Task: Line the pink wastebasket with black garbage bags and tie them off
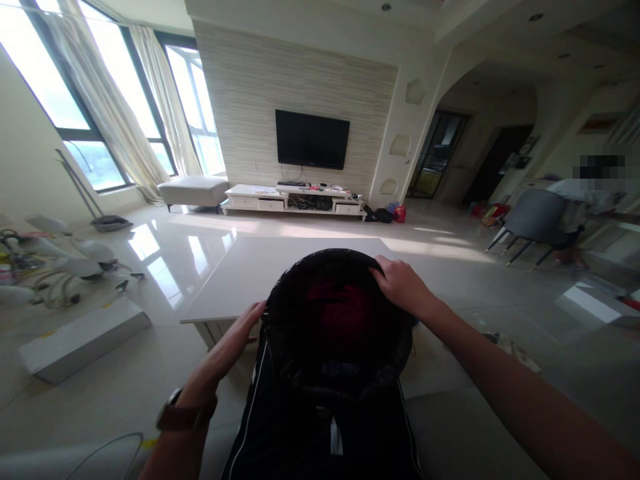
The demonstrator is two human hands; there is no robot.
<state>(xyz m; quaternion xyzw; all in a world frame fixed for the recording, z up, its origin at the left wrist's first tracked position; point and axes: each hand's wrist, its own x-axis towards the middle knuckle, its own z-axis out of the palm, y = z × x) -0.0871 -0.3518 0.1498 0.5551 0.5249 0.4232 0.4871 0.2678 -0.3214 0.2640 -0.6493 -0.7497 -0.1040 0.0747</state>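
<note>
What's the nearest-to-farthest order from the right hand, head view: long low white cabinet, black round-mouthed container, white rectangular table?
1. Black round-mouthed container, gripped at its rim by the right hand.
2. White rectangular table, ahead, beyond the container.
3. Long low white cabinet, against the far wall.

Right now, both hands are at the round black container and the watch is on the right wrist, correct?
Not quite: the head view shows the watch on the left wrist. Left hand and right hand are both at the round black container.
</note>
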